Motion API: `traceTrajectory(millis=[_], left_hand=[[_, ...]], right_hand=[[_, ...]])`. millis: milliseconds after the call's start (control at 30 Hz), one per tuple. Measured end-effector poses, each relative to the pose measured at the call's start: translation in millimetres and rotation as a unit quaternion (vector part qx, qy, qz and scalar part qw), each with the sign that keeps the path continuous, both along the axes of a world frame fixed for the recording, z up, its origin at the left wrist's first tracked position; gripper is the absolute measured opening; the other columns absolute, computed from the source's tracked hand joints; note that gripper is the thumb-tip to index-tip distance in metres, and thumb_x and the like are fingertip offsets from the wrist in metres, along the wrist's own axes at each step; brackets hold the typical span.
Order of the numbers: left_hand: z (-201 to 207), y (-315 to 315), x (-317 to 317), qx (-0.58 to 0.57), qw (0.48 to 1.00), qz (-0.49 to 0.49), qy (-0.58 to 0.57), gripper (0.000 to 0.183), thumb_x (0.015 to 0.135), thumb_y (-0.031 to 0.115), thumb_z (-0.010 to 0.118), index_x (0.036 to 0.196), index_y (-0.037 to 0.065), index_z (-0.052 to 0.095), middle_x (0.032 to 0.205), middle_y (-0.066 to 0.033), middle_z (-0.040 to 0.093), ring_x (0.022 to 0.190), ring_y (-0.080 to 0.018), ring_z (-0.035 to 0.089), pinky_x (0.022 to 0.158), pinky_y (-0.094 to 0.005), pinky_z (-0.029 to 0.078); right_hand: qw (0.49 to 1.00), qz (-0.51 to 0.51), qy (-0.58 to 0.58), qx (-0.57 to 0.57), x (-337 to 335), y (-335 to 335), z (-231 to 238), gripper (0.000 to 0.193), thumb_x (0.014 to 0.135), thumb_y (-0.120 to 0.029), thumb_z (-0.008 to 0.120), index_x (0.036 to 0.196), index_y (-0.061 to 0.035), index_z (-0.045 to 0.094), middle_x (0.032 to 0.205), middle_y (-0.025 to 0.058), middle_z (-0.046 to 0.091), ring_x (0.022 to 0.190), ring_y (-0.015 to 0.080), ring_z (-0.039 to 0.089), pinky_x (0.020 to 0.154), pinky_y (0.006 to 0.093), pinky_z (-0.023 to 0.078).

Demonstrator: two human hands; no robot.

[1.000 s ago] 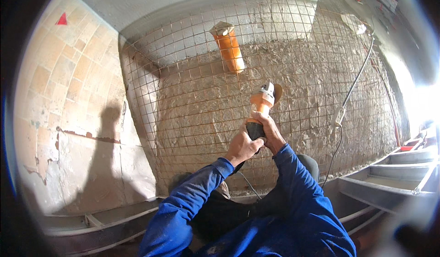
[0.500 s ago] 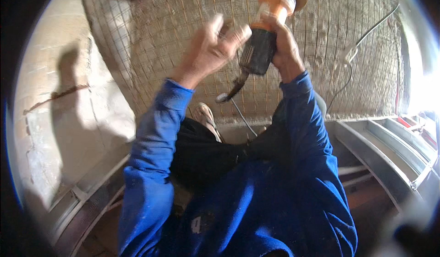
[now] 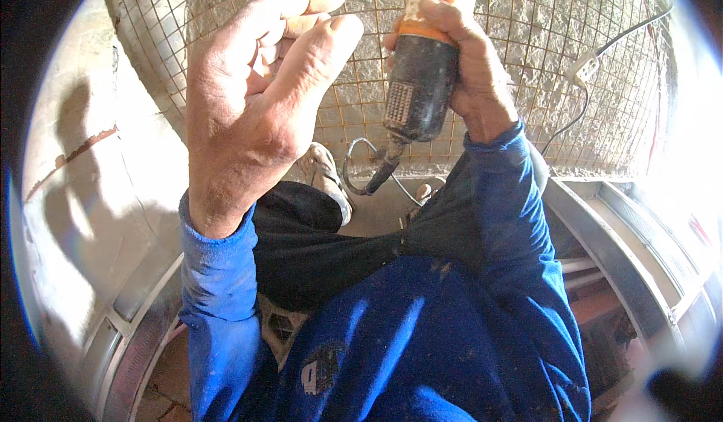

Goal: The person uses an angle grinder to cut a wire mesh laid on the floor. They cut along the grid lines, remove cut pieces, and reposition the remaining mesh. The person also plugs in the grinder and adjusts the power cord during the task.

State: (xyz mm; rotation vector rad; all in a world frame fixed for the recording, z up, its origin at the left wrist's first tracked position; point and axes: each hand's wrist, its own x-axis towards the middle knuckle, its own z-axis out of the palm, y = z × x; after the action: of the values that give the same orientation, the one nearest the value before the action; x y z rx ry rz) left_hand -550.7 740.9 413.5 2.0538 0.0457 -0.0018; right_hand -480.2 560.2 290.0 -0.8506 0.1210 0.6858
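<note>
An angle grinder (image 3: 422,87) with a dusty orange front and black body is gripped in my right hand (image 3: 480,72), its head up and partly past the top edge of the view. From its rear end a dark cord (image 3: 385,172) hangs and loops down between my legs. My left hand (image 3: 252,117) is raised to the left of the grinder, apart from it. Its fingers are bent, with a gap between thumb and forefinger, and nothing shows in them. Both forearms wear blue sleeves.
Rusty wire mesh (image 3: 354,76) covers the rough grey wall ahead. A pale cable connector (image 3: 584,70) hangs against it at right. My shoe (image 3: 325,177) stands below. Metal frame rails (image 3: 602,241) run at the right and lower left. A pale wall (image 3: 120,173) stands at left.
My left hand has moved left, away from the grinder, and looks larger. The grinder has shifted slightly downward and left in the view, still in my right hand.
</note>
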Motion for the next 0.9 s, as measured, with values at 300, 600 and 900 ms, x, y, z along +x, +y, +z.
traceTrajectory(millis=[300,600,900], left_hand=[[-10.2,-8.3,3.5,0.015,0.999,-0.022,0.025,0.027,0.093,0.017,0.063,0.112,-0.001,0.06,0.09,-0.0076,0.064,0.083,-0.012,0.061,0.076,-0.028,0.05],[-18.5,-21.5,4.2,0.006,0.995,-0.088,0.041,0.026,0.093,0.015,0.064,0.113,-0.001,0.057,0.079,-0.0092,0.065,0.07,-0.0143,0.065,0.064,-0.0299,0.052],[-11.8,-26.5,7.4,0.023,0.993,-0.105,0.037,0.028,0.092,0.018,0.064,0.113,0.0,0.057,0.079,-0.0116,0.066,0.071,-0.0186,0.066,0.065,-0.0324,0.052]], right_hand=[[0.998,-0.026,0.054,0.018,5.2,16.6,-0.8,0.026,0.087,-0.026,0.067,0.1,-0.006,0.056,0.085,0.0114,0.065,0.071,0.02,0.067,0.06,0.0333,0.056],[0.998,-0.045,0.041,0.033,7.2,16.0,-7.4,0.018,0.086,-0.02,0.067,0.091,-0.0086,0.054,0.075,-0.0013,0.055,0.061,0.008,0.053,0.054,0.0256,0.046],[0.999,-0.036,0.037,0.004,6.8,12.5,-16.6,0.024,0.084,-0.021,0.07,0.097,-0.0074,0.055,0.079,-0.0012,0.057,0.065,0.0081,0.055,0.059,0.0259,0.047]])
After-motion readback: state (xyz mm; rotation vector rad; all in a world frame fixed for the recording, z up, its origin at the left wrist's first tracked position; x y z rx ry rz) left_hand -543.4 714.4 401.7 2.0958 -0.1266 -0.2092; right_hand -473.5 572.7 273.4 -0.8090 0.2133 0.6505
